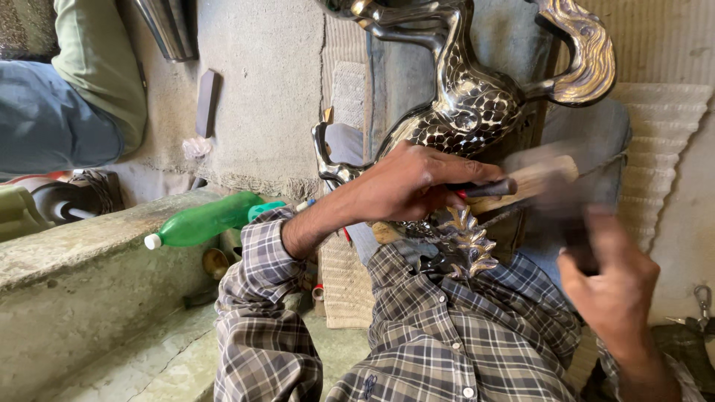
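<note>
Concrete floor (pixel 268 89), woven mat (pixel 655 149).

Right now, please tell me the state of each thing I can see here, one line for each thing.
metal horse figure: lying across the lap, shiny, surface patterned.
thin tool: gripped in the left hand, tip against the figure.
wooden mallet: blurred, in motion.
left hand: closed around the thin tool.
right hand: blurred; its grip on the mallet cannot be told.
green bottle: lying on its side, capped.

A metalwork workshop: polished horse figure (pixel 477 104) (half-chased), rough concrete ledge (pixel 82 253).
</note>
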